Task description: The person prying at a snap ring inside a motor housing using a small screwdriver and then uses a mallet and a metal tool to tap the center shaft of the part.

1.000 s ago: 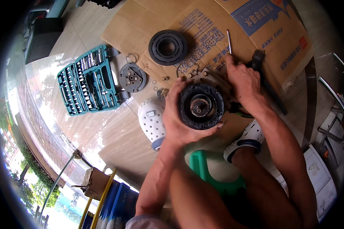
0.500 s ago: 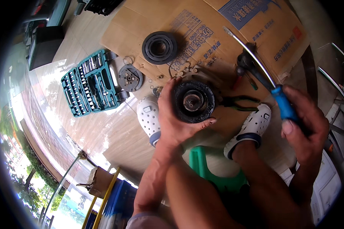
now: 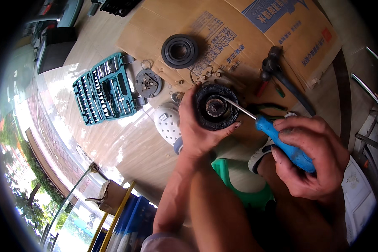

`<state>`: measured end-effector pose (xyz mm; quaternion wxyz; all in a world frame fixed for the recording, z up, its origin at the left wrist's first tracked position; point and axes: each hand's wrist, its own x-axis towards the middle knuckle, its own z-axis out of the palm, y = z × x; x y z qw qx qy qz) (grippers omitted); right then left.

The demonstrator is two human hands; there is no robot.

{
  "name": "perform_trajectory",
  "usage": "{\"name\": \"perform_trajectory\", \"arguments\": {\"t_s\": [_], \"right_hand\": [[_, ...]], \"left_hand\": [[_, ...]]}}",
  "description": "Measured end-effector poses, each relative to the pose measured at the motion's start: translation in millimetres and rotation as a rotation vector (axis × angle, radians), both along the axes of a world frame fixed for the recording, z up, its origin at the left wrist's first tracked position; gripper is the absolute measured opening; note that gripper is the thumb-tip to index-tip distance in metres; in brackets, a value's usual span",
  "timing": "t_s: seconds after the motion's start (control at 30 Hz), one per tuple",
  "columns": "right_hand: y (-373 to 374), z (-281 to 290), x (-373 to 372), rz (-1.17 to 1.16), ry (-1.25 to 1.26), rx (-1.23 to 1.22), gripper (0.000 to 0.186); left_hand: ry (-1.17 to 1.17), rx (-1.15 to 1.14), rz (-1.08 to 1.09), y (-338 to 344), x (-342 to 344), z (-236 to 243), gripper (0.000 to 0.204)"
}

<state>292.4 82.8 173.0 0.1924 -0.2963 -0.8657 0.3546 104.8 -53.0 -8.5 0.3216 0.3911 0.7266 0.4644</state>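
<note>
My left hand (image 3: 197, 136) is wrapped round a cylindrical metal part with a black ring-shaped end (image 3: 216, 107), which faces up and shows a round hub in its middle. In my right hand (image 3: 317, 153) is a screwdriver (image 3: 283, 145) with a blue handle, its shaft slanting left. The screwdriver's tip reaches the inside of the black ring, beside the hub; whether it touches metal, I cannot tell. Just beyond the part lies a black grooved pulley (image 3: 168, 52). A round grey plate with holes (image 3: 148, 83) sits to its left.
Flattened cardboard (image 3: 168, 21) covers the floor ahead. A teal socket set case (image 3: 124, 86) lies open at left. To the right are a hammer (image 3: 292, 90) and dark-handled pliers (image 3: 266, 106). White clogs (image 3: 168, 124) and a green stool (image 3: 243, 191) are close below.
My right hand has come down and left, bringing the screwdriver from beside the part to inside the black ring. The left hand keeps its hold on the part.
</note>
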Motion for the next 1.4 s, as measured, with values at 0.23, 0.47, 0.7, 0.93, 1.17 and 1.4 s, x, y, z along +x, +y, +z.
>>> {"name": "perform_trajectory", "arguments": {"t_s": [0.23,0.47,0.7,0.93,1.17,1.4], "right_hand": [[-10.5,1.7,-11.1,0.065,-0.100,0.121,0.035],[-10.9,9.3,-24.2,0.115,-0.224,0.155,0.032],[-3.0,9.1,-33.4,0.139,-0.264,0.146,0.028],[7.1,9.9,-42.0,0.140,-0.234,0.136,0.030],[22.1,14.1,-45.8,0.171,-0.224,0.065,0.032],[8.6,-1.6,-41.5,0.033,-0.082,0.028,0.032]], "left_hand": [[0.042,-0.036,-0.011,-0.6,-2.2,0.0,0.125],[0.084,-0.035,-0.031,1.0,-2.3,2.5,0.126],[0.088,-0.023,-0.012,-1.3,-6.1,-0.8,0.127],[0.063,-0.010,-0.015,-0.8,-5.7,-3.3,0.127],[0.062,0.021,0.002,0.1,-1.4,-4.6,0.128],[0.417,0.020,-0.073,0.8,-7.2,15.7,0.127]]}}
